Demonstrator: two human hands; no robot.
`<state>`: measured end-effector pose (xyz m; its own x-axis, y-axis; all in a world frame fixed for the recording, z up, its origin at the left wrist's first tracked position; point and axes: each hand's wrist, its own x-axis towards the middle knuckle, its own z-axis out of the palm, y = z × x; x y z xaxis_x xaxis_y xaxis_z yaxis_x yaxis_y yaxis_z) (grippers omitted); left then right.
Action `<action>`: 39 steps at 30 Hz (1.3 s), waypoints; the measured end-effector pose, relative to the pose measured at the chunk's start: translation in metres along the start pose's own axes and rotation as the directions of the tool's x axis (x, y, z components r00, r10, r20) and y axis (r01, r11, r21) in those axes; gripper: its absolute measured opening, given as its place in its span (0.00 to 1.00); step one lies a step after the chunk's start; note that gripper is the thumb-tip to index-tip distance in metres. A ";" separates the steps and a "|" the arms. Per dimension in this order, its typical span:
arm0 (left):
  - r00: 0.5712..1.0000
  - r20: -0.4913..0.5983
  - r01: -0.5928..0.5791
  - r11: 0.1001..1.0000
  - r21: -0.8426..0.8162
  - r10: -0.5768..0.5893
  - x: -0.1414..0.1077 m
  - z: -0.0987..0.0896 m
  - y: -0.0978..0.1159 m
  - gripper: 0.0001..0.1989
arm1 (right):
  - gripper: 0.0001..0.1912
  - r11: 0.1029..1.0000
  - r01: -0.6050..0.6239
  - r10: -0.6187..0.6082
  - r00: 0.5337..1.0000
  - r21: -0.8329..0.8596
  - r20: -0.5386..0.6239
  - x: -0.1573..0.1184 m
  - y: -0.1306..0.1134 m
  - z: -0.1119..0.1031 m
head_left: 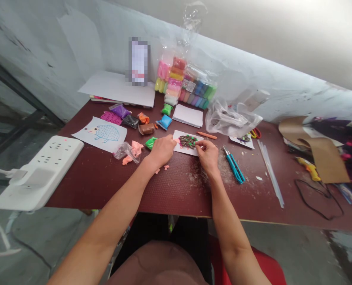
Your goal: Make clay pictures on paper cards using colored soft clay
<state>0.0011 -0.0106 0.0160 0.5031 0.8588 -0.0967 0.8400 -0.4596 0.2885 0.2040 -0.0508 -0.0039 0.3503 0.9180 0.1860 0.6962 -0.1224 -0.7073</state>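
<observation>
Pinching at clay-covered paper card [183, 149] with right grip [208, 156], fingertips together on brown-and-green clay [187, 141]; anything held too small to tell. Card lies on desk [105, 186] between both grips. Left grip [161, 151] against card's left edge, apparently steadying it; apart or clamped, cannot tell. Green clay packet [151, 143] just left of left grip, pink clay in plastic bag [131, 152] further left, likely within easy reach. Orange clay roll [206, 135] just beyond right grip, teal-handled scissors [234, 169] to its right. Blue hedgehog drawing [100, 134] far left, likely for reference.
</observation>
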 end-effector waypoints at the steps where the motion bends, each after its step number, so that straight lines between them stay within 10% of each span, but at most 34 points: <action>1: 1.000 0.001 0.000 1.000 -0.001 0.000 0.000 0.000 0.000 0.20 | 0.06 1.000 0.001 -0.001 1.000 0.003 -0.005 0.000 0.000 0.000; 39: 1.000 -0.008 -0.003 0.999 -0.043 0.003 0.002 0.003 -0.002 0.21 | 0.09 0.986 0.090 -0.088 0.996 -0.138 0.018 0.000 -0.001 -0.001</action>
<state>0.0007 -0.0088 0.0120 0.5039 0.8592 -0.0881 0.8288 -0.4523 0.3293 0.2039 -0.0512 -0.0023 0.2763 0.9319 0.2349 0.8044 -0.0905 -0.5871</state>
